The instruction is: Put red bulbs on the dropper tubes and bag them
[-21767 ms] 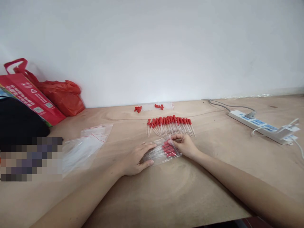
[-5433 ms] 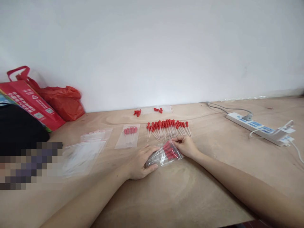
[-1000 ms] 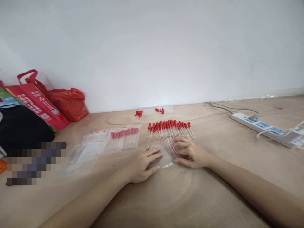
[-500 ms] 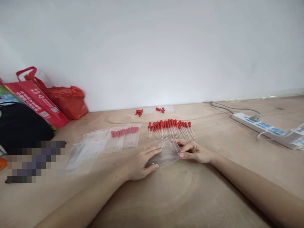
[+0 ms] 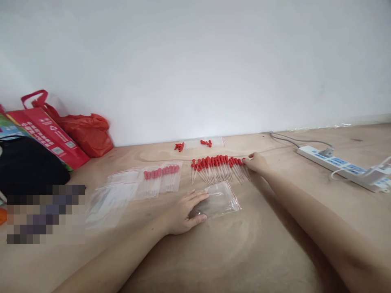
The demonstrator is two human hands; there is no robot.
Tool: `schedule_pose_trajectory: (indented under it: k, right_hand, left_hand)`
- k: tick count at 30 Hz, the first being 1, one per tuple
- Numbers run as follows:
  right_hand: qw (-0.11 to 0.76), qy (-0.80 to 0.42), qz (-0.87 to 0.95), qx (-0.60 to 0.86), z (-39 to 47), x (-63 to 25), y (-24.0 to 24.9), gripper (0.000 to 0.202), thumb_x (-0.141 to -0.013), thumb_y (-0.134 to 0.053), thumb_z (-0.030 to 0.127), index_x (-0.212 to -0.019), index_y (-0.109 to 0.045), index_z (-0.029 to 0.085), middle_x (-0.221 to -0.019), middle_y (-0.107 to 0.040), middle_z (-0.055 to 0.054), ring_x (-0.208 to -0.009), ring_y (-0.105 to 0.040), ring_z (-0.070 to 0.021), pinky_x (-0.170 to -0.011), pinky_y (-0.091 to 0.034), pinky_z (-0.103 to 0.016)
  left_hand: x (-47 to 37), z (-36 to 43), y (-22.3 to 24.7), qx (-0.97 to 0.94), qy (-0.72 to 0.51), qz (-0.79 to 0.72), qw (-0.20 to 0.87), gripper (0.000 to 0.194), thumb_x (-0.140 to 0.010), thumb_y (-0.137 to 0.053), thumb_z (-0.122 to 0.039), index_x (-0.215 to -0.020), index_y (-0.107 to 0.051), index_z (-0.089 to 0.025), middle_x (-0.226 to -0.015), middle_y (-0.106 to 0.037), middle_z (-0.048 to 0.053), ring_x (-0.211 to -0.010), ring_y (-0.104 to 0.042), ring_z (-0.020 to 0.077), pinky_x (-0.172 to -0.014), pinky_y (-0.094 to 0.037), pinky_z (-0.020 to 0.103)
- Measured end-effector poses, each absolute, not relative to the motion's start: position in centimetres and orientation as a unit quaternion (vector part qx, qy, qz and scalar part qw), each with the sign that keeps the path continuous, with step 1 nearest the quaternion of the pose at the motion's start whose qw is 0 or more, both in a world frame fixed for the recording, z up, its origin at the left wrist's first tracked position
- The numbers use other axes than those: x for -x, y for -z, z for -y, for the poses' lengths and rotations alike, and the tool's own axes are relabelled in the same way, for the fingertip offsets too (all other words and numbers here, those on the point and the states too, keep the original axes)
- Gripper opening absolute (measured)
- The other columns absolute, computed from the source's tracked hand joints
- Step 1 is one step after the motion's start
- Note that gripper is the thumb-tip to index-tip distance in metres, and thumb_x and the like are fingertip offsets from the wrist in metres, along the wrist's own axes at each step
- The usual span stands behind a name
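Under left hand (image 5: 185,212), glossy clear bag (image 5: 222,198), slender red-bulbed droppers (image 5: 217,162)

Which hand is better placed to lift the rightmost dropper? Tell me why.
Likely the right hand: it is at that dropper's red bulb, while the left hand rests on the clear bag.

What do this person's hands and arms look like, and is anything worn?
The left hand and right hand are ungloved, with no ring visible. The left forearm and right forearm show no sleeve, watch or bracelet; a small dark spot marks the left one.
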State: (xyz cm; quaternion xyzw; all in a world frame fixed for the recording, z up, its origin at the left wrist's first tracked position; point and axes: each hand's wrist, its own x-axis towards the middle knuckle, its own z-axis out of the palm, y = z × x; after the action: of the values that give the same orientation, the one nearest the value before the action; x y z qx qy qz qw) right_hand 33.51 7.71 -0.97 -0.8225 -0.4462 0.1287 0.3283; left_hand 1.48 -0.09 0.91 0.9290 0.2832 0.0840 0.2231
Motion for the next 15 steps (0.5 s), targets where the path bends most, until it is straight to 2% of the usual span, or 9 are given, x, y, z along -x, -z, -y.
schedule_pose_trajectory:
  k: [3,6,11,13,15]
  right_hand:
    - [0.316,-0.17,0.447,0.82,-9.0,-33.6,0.7,0.01,-0.056,-0.065,0.022,-0.059,-0.06,0.013,-0.055,-0.059,-0.01,-0.066,-0.058,-0.0245,-0.055,-0.04,-0.028]
    - [0.327,-0.21,0.432,0.814,-9.2,-33.9,0.3,0.01,-0.053,-0.065,0.016,-0.048,-0.056,0.015,-0.042,-0.051,-0.006,-0.053,-0.055,-0.021,-0.048,-0.038,-0.028]
    - [0.413,-0.266,0.426,0.76,-6.8,-34.8,-1.1,0.003,-0.064,-0.057,0.018,-0.063,-0.056,0.015,-0.055,-0.057,-0.003,-0.047,-0.049,-0.0101,-0.045,-0.039,-0.022]
    - [0.473,-0.307,0.435,0.702,-5.1,-34.6,-1.3,0.007,-0.065,-0.058,0.021,-0.069,-0.054,0.016,-0.061,-0.059,-0.002,-0.047,-0.048,-0.0081,-0.045,-0.04,-0.021]
    - [0.57,-0.359,0.429,0.602,-3.3,-33.7,-1.2,0.016,-0.062,-0.062,0.023,-0.073,-0.052,0.017,-0.062,-0.06,-0.001,-0.047,-0.049,-0.0077,-0.044,-0.04,-0.02]
  left_hand:
    - [-1.3,0.1,-0.9,-0.934,-0.096,-0.263,0.222,0.049,-0.083,-0.047,-0.034,-0.128,-0.034,-0.021,-0.133,-0.04,0.006,-0.124,-0.033,0.0199,-0.106,-0.022,0.042]
    - [-1.3,0.0,-0.7,-0.936,-0.107,-0.253,0.222,0.048,-0.083,-0.047,-0.034,-0.128,-0.034,-0.022,-0.133,-0.041,0.005,-0.124,-0.034,0.0201,-0.105,-0.023,0.042]
    - [-1.4,-0.2,-0.5,-0.935,-0.11,-0.251,0.225,0.049,-0.083,-0.048,-0.034,-0.128,-0.034,-0.022,-0.132,-0.042,0.005,-0.124,-0.034,0.0198,-0.107,-0.02,0.042]
    - [-1.5,-0.1,-0.6,-0.935,-0.107,-0.251,0.225,0.049,-0.083,-0.048,-0.033,-0.128,-0.034,-0.022,-0.132,-0.042,0.005,-0.124,-0.033,0.0196,-0.107,-0.02,0.042]
    - [-1.5,-0.1,-0.7,-0.935,-0.104,-0.257,0.223,0.049,-0.082,-0.048,-0.033,-0.128,-0.034,-0.022,-0.133,-0.041,0.006,-0.124,-0.033,0.0201,-0.106,-0.021,0.043]
